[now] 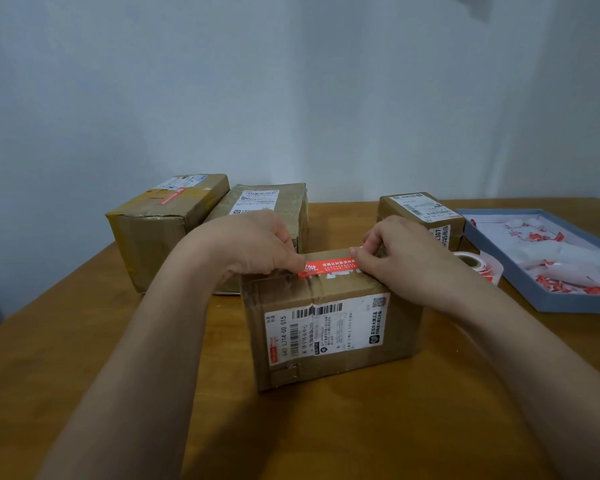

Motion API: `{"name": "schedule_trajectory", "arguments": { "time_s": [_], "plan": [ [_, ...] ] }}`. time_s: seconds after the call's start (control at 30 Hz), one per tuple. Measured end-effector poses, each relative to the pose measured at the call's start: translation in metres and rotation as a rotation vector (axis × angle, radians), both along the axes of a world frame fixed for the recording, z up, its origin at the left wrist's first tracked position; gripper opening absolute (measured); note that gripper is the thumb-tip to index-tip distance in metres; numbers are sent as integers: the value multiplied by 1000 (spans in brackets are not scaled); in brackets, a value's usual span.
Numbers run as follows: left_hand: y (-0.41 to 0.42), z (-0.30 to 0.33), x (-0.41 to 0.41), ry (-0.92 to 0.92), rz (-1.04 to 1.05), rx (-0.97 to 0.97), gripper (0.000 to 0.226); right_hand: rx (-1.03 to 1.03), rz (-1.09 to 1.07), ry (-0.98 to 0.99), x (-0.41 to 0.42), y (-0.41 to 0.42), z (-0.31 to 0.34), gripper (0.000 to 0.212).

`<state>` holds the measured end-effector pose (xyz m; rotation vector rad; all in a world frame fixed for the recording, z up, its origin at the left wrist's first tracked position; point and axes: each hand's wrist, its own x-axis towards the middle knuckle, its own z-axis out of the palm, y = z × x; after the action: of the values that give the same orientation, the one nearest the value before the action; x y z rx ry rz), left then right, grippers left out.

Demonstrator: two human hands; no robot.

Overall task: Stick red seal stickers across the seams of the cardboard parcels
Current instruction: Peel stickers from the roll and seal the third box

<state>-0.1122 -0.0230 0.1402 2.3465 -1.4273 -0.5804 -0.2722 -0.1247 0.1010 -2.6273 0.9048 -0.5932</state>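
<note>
A cardboard parcel point(329, 327) with a white shipping label stands on the wooden table in front of me. A red seal sticker point(329, 267) stretches along its top, over the taped seam. My left hand point(253, 247) pinches the sticker's left end. Its right end is pinched by my right hand point(399, 258). A roll of red stickers point(478, 265) lies just right of the parcel.
Three more parcels stand behind: one at back left point(160, 230) with a red sticker on top, one in the middle point(267, 202), a small one at back right point(426, 216). A blue tray point(568, 303) with sticker backing scraps lies at the right.
</note>
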Motion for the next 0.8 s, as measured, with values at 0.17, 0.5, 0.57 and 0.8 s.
{"name": "schedule_trajectory", "arguments": {
  "time_s": [0.17,0.5,0.57,0.8],
  "plan": [
    [0,0,-1,1,-3,9,24,2,-21,-35,-2,-1,-1,32],
    [0,2,-4,-6,4,44,27,19,-80,-64,-1,-7,-5,22],
    [0,1,-2,-1,24,30,27,45,-93,-74,-2,-9,-6,26],
    [1,-3,13,47,26,-4,36,243,-116,-35,-1,-14,-8,40]
  ]
}}
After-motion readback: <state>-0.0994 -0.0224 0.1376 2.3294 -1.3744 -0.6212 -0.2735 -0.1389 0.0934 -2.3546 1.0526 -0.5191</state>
